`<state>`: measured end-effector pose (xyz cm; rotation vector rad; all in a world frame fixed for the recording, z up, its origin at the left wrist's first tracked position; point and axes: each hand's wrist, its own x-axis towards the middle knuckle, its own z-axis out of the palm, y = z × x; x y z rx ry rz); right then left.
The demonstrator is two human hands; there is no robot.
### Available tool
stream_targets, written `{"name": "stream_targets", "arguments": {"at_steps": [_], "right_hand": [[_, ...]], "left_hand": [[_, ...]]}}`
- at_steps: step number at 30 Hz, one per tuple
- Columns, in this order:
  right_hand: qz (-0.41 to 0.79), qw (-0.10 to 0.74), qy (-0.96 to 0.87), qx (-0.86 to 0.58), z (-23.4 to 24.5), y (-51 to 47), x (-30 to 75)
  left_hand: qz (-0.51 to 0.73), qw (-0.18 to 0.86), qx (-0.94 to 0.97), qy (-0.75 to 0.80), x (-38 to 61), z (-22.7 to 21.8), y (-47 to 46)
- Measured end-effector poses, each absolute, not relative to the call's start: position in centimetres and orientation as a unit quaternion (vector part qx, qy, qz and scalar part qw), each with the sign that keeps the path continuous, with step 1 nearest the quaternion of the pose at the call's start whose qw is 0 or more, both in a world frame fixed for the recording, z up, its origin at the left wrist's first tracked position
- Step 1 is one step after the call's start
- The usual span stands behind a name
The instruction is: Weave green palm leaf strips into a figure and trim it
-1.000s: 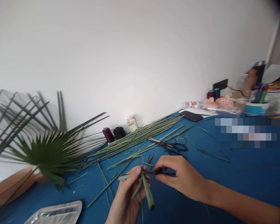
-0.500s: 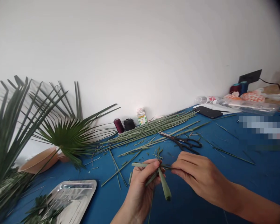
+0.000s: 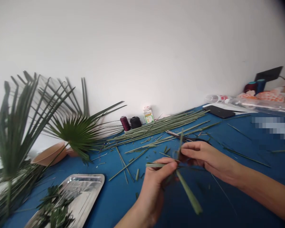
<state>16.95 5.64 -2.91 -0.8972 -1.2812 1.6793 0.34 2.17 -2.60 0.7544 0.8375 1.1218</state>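
Note:
Pinched between the thumb and fingers of my left hand (image 3: 154,186) is a bundle of green palm leaf strips (image 3: 189,193). One folded strip points down to the right from it, and another sticks out to the left. My right hand (image 3: 201,155), just to the right, has its thumb and forefinger closed on a narrow palm leaf strip (image 3: 181,139) that stands upright from the bundle. The spot where the strips meet is blurred and partly covered by fingers. A thin thread (image 3: 224,191) hangs below my right hand. Scissors (image 3: 173,134) lie behind it, partly hidden.
Long cut strips (image 3: 161,125) lie along the wall, near two thread spools (image 3: 125,123) and a small box (image 3: 148,116). On the left are palm fans (image 3: 72,129), an orange bowl (image 3: 49,155) and a metal tray (image 3: 92,190) with leaf pieces. A black phone (image 3: 219,111) lies at the right.
My right hand has moved up and turned, and a strip now stands upright at its fingertips. My left hand has shifted slightly right in the view, which has itself moved.

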Motion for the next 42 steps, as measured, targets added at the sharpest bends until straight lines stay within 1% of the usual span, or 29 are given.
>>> {"name": "stream_targets", "arguments": {"at_steps": [3,7,14,16,18,19,21,22,23,24,25,26,28,32,34,38,42], "right_hand": [[0.679,0.396,-0.493,-0.374,-3.6,5.8,17.2],[0.68,0.376,-0.456,-0.434,-4.7,5.6,16.9],[0.671,0.368,-0.426,-0.482,-5.9,5.5,16.0],[0.673,0.348,-0.445,-0.477,-5.8,5.6,16.1],[0.618,0.322,-0.536,-0.476,-5.7,6.1,16.4],[0.567,0.312,-0.595,-0.477,-5.6,6.4,16.6],[0.442,0.304,-0.685,-0.493,-5.4,7.2,17.2],[0.405,0.305,-0.698,-0.506,-5.3,7.6,17.5],[0.381,0.304,-0.702,-0.52,-5.3,8.0,17.8],[0.367,0.301,-0.702,-0.531,-5.3,8.2,18.0],[0.351,0.296,-0.706,-0.539,-5.3,8.4,18.1],[0.335,0.29,-0.713,-0.543,-5.3,8.6,18.1],[0.306,0.277,-0.732,-0.543,-5.6,8.6,17.9],[0.263,0.245,-0.766,-0.533,-6.1,8.4,17.5],[0.247,0.234,-0.772,-0.536,-6.2,8.4,17.4],[0.224,0.229,-0.777,-0.542,-6.0,8.5,17.6],[0.209,0.229,-0.779,-0.546,-5.8,8.6,17.9]], "left_hand": [[0.514,0.687,0.355,0.372,1.1,-2.9,1.6],[0.538,0.66,0.342,0.396,1.8,-3.5,1.4],[0.519,0.668,0.328,0.42,2.6,-5.7,1.6],[0.512,0.661,0.344,0.426,2.5,-5.4,1.8],[0.493,0.638,0.395,0.441,1.5,-4.3,2.3],[0.478,0.62,0.434,0.447,0.7,-3.6,2.6],[0.403,0.557,0.575,0.444,-1.7,-1.9,3.7],[0.35,0.498,0.658,0.444,-3.2,-1.1,4.3],[0.268,0.432,0.738,0.443,-4.8,-0.5,5.0],[0.184,0.355,0.798,0.451,-6.4,-0.1,5.8],[0.137,0.263,0.828,0.476,-7.9,0.0,6.6],[0.137,0.218,0.825,0.503,-9.2,-0.1,7.4],[0.15,0.165,0.813,0.539,-11.1,-0.9,9.2],[0.156,0.087,0.798,0.576,-11.6,-3.5,12.9],[0.148,0.065,0.8,0.578,-10.8,-4.8,14.3],[0.126,0.055,0.813,0.565,-9.0,-6.6,16.2],[0.088,0.062,0.803,0.587,-8.4,-7.4,17.6]]}}
